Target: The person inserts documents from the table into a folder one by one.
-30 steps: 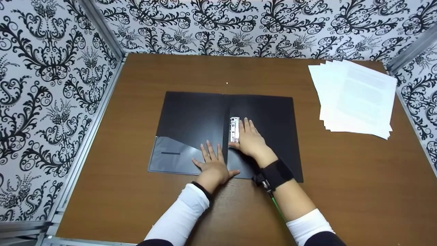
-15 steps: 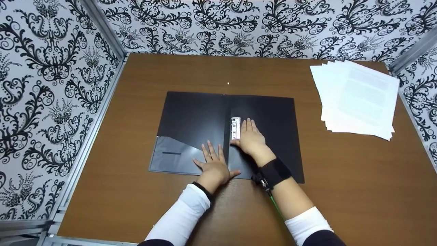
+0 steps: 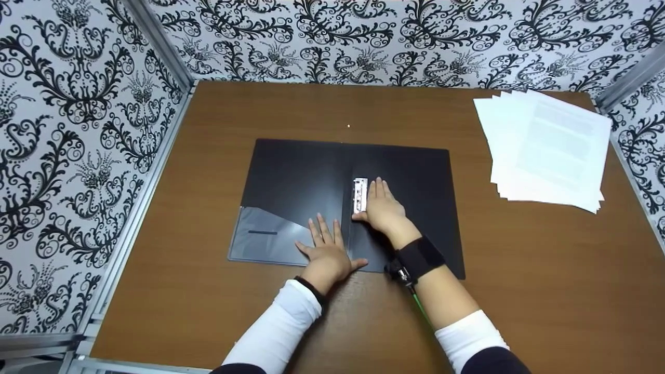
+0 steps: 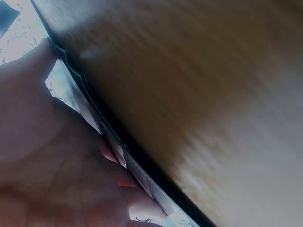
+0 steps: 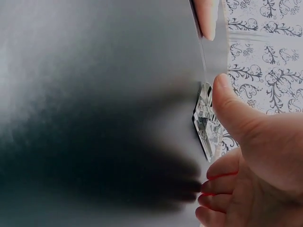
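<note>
A black clip folder [image 3: 301, 171] lies spread out on the wooden table, with a clear pocket [image 3: 265, 239] at its lower left. Beside the spine, on the right cover, is its silver metal clip [image 3: 360, 195]. My left hand [image 3: 328, 262] presses on the folder's lower edge near the spine, fingers straight and spread; its thumb [image 5: 206, 21] shows in the right wrist view. My right hand [image 3: 385, 213] is on the right cover just right of the clip, fingers straight. In the right wrist view, that thumb [image 5: 222, 90] is close beside the clip [image 5: 205, 120]; contact is unclear.
A fanned stack of white paper sheets [image 3: 545, 150] lies at the table's far right corner. Patterned walls [image 3: 332, 41] stand behind and at the sides of the brown table [image 3: 171, 218]. A metal frame rail [image 3: 135, 208] borders its left side.
In the head view the whole scene has shifted slightly to the right. Both hands keep nearly the same places on the folder.
</note>
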Demonstrator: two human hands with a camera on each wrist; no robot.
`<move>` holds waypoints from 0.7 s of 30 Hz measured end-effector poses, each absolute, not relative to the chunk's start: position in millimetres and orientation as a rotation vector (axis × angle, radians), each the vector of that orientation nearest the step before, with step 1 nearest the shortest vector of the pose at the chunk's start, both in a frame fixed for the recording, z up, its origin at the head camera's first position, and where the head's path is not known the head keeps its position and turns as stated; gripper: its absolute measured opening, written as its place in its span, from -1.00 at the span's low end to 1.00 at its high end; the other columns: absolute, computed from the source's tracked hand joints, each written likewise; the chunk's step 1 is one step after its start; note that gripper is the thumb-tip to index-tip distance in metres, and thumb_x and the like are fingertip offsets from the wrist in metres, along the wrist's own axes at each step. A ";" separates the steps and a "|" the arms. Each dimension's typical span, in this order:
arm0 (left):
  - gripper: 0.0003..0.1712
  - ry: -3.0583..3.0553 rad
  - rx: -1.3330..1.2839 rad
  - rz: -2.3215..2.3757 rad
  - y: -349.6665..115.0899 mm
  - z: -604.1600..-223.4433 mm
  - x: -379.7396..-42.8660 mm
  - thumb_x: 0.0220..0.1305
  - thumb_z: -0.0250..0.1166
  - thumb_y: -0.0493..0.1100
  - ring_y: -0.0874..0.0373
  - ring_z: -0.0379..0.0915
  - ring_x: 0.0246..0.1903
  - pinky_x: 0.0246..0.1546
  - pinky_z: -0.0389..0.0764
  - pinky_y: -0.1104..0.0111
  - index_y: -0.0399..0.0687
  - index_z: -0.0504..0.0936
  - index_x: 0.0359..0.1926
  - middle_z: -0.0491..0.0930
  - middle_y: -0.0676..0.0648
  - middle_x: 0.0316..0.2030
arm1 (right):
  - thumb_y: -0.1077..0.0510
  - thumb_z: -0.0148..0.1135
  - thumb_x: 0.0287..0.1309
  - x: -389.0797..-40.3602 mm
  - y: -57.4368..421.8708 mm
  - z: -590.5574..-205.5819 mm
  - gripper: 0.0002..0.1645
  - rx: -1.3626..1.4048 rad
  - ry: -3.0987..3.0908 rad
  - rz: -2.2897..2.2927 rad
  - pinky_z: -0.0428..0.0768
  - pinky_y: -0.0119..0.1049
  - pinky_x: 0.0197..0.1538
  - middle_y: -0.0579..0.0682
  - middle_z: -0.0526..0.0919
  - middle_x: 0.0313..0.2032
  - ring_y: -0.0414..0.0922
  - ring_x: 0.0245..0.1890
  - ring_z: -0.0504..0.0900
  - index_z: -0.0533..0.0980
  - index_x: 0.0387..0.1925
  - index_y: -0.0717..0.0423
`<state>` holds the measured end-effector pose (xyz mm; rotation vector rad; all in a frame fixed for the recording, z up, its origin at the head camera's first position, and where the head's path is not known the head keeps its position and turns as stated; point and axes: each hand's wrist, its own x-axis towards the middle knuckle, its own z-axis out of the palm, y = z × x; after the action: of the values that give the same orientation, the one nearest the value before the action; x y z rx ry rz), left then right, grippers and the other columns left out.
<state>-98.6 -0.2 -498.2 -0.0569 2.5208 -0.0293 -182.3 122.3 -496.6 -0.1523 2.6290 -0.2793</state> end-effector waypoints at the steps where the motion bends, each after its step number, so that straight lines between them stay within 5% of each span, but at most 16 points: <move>1: 0.36 2.520 -0.055 -0.032 -0.2 -498.3 -98.4 -0.04 0.04 0.66 -0.17 -0.60 0.50 0.32 0.00 -0.30 0.10 -0.33 0.55 -0.54 -0.23 0.51 | -0.31 0.14 0.17 -182.7 122.4 -496.7 0.24 -0.152 2.624 -0.288 -0.06 -0.14 0.51 0.27 -0.30 0.50 0.09 0.53 -0.29 -0.23 0.47 0.38; 16: 0.37 2.530 -0.032 -0.040 -0.6 -500.5 -98.1 -0.06 0.02 0.68 -0.17 -0.62 0.49 0.32 -0.03 -0.31 0.10 -0.34 0.55 -0.56 -0.22 0.51 | -0.29 0.16 0.17 -185.8 120.5 -497.2 0.21 -0.131 2.620 -0.256 -0.07 -0.10 0.51 0.27 -0.23 0.50 0.07 0.53 -0.21 -0.18 0.47 0.37; 21: 0.37 2.533 -0.022 -0.038 -2.1 -501.6 -98.1 -0.06 -0.01 0.69 -0.18 -0.63 0.49 0.32 -0.04 -0.32 0.08 -0.35 0.55 -0.56 -0.23 0.51 | -0.24 0.20 0.18 -185.3 119.2 -497.1 0.20 -0.120 2.602 -0.308 0.07 -0.09 0.48 0.26 -0.26 0.51 0.07 0.53 -0.23 -0.19 0.47 0.38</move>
<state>-98.1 -2.1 -501.6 -0.0224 2.5333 -0.0379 -185.3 119.2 -497.1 -0.1205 2.6019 -0.3075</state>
